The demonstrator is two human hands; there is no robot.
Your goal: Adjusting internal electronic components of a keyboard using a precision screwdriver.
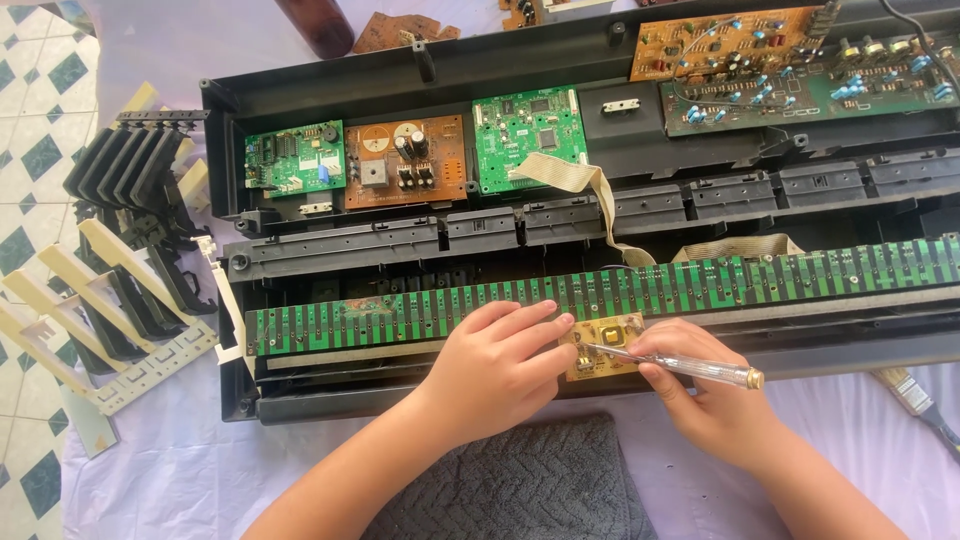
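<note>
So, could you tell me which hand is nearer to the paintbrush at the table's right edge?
Right. The right hand lies just left of the paintbrush; the left hand is farther left.
</note>
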